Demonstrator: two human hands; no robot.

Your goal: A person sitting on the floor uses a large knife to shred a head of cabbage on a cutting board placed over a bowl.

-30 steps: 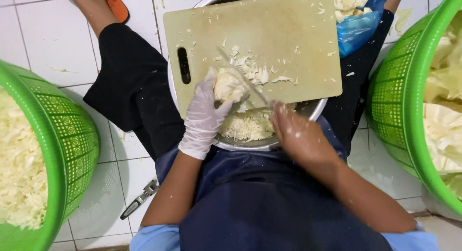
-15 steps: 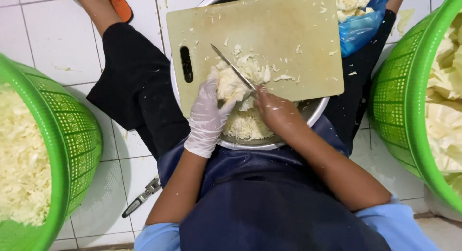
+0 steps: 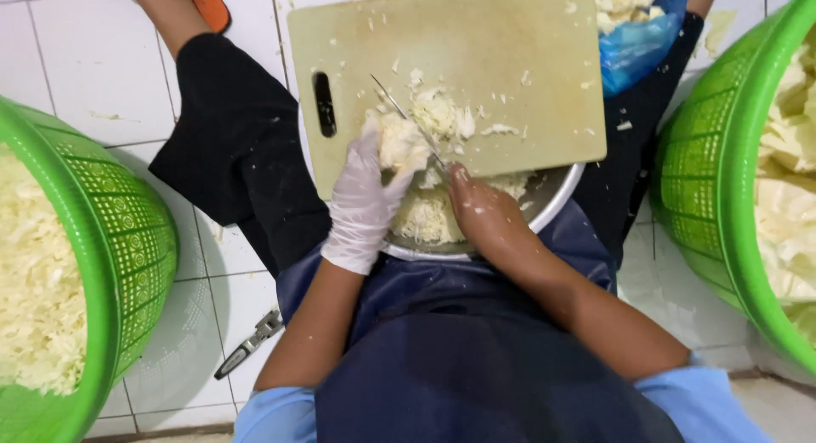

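Observation:
My left hand (image 3: 364, 201), in a thin white glove, presses a pale chunk of cabbage (image 3: 399, 141) against the near edge of a beige cutting board (image 3: 493, 43). My bare right hand (image 3: 484, 213) grips a knife (image 3: 408, 116), its thin blade angled across the board just right of the chunk. Shredded cabbage (image 3: 446, 111) lies beside the blade. The board rests over a metal bowl (image 3: 557, 196) that holds more shreds, between my knees.
A green plastic basket (image 3: 127, 256) with chopped cabbage stands at the left, another green basket (image 3: 705, 171) with larger cabbage pieces at the right. A blue plastic bag (image 3: 642, 39) lies beyond the board. A small dark tool (image 3: 246, 345) lies on the white tiled floor.
My right hand came up from the bowl's rim to the board with the knife. The blade now lies against the cabbage chunk. My left hand stayed on the chunk.

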